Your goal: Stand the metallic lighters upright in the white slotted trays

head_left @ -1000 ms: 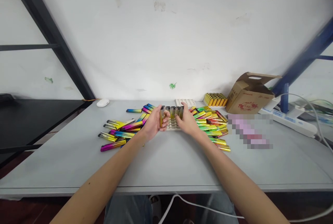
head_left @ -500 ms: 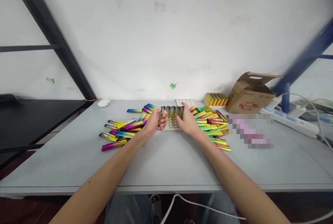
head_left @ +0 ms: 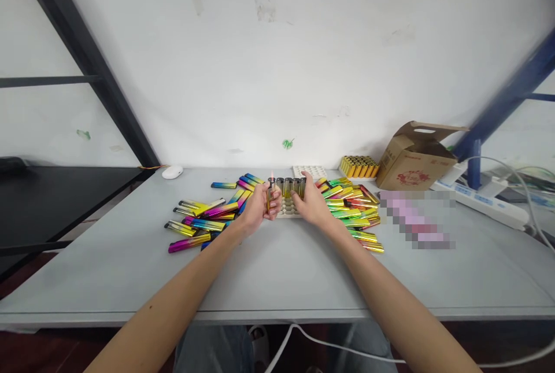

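Note:
My left hand (head_left: 261, 205) is closed around an upright lighter (head_left: 268, 199), its thumb near the top. A small flame (head_left: 272, 174) shows above that lighter's head. To its right stands a row of lighters with dark tops (head_left: 287, 186), at the back of a white tray with holes (head_left: 291, 207). My right hand (head_left: 311, 202) grips the right end of this row, thumb in front and a finger at the far side; the other fingers are mostly hidden. Loose shiny lighters lie in a left pile (head_left: 208, 224) and a right pile (head_left: 356, 212).
Behind the right pile stands a tray packed with yellow lighters (head_left: 359, 167), beside an open cardboard box (head_left: 418, 159). An empty-looking white tray (head_left: 309, 171) lies against the wall. A power strip (head_left: 489, 202) with cables is at the right; a white rounded case (head_left: 172, 172) is at back left.
The flame now shows just above the left hand's lighter; before, a faint orange glow hung higher. Both hands have stayed almost in place.

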The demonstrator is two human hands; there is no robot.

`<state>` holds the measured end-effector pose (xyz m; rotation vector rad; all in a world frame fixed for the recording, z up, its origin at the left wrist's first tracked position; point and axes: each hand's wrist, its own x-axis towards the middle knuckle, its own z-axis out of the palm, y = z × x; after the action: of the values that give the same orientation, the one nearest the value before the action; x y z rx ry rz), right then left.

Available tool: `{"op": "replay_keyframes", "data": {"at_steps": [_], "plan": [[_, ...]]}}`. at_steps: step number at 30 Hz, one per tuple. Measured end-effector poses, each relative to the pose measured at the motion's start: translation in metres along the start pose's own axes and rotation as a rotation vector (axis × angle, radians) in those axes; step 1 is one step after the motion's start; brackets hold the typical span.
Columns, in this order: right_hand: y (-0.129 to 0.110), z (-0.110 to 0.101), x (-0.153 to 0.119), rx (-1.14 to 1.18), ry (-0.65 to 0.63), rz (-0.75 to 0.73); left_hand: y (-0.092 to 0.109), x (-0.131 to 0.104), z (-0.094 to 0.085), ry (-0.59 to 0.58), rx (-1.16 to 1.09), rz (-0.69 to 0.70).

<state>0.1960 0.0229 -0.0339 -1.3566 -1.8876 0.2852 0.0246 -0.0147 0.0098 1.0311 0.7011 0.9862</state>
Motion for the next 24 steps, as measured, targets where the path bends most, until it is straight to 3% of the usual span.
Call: {"op": "replay_keyframes", "data": {"at_steps": [11, 24], "plan": [[-0.0019, -0.0010, -0.0019, 0.024, 0.016, -0.012, 0.0020, -0.0032, -0.0021, -0.013, -0.056, 0.054], [-0.0048, -0.0026, -0.0018, 0.011, -0.003, 0.002, 0.0027, 0.0044, -0.0082, 0.132, 0.012, 0.352]]}}
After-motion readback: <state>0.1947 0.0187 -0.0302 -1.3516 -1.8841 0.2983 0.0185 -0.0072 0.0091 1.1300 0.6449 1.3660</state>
